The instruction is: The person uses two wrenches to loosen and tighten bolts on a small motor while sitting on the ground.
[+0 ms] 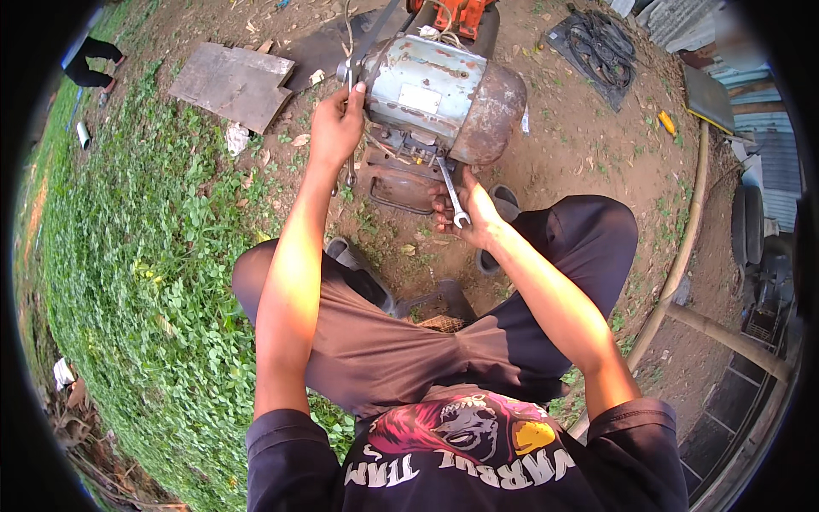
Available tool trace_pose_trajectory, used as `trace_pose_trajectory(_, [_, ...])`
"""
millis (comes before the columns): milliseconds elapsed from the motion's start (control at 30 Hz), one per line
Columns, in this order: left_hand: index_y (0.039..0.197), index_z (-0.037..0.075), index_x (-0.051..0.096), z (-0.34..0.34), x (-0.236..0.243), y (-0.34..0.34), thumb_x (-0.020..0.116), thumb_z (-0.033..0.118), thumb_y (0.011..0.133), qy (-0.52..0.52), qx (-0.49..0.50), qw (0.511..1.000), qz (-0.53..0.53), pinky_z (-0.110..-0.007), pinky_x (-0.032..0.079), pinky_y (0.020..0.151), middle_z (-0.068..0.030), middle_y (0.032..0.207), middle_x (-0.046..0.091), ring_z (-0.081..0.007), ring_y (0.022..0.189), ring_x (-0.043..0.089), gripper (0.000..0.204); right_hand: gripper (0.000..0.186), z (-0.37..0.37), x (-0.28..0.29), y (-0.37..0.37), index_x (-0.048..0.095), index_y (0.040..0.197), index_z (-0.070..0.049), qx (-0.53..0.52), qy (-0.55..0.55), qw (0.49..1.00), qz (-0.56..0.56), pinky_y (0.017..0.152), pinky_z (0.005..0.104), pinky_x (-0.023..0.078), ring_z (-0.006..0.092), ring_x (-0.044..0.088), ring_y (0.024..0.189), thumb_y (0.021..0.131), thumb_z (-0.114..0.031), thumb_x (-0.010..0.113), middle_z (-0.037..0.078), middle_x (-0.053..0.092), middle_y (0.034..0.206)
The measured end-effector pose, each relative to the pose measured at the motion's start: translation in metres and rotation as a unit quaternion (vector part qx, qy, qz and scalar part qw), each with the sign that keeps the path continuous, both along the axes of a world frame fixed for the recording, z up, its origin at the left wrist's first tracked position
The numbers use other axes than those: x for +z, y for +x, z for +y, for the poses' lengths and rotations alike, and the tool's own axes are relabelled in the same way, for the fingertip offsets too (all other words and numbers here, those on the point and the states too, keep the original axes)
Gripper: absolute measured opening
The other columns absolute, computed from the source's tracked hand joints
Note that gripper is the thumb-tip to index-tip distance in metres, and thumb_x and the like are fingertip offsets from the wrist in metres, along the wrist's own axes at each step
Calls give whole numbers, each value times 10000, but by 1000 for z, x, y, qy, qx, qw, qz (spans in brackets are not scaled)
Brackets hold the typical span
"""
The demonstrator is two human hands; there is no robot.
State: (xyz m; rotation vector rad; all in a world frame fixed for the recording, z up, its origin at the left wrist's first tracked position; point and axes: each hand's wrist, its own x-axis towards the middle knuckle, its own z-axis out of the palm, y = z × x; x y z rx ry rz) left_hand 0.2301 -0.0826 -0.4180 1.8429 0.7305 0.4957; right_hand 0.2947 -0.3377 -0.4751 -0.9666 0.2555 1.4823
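In front of me lies an electric motor (426, 90) with worn pale-blue paint and a rusty rounded end cover (492, 115). My left hand (335, 126) is at the motor's left end, closed around a long wrench (351, 166) that runs up beside the shaft. A dark belt (375, 32) passes by that end. Below the motor's body, my right hand (473, 213) curls its fingers behind a second, shiny wrench (452, 192). That wrench's upper end meets the wired terminal area (416, 152) under the motor; its open jaw points toward me.
Behind the motor stands an orange machine part (461, 15). A board (230, 84) lies on the ground at left, and black cables on a dark sheet (597, 51) at right. A yellow object (666, 123) and a bamboo pole (682, 247) are farther right. Another person (90, 64) stands far left.
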Motion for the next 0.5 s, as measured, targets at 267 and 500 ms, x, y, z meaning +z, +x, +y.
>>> trace_pose_trajectory(267, [1126,23,631,-19,52,-39,442,353,989,-167,6,978,-123,-210,292,469,50,531,438,-40,479,389,404,558,-66,43,15,604,1014,-15,-6,-210,863,-459,711,295,485,153,605,762,927,-542,442,63,635,871])
trace_pose_trajectory(500, [1225,2,549,-90,122,-50,420,340,998,-246,-47,959,-136,-167,264,436,-5,619,615,9,453,368,427,278,-41,173,-6,597,1053,-6,78,118,908,-395,753,256,479,114,588,821,950,-260,556,45,631,907])
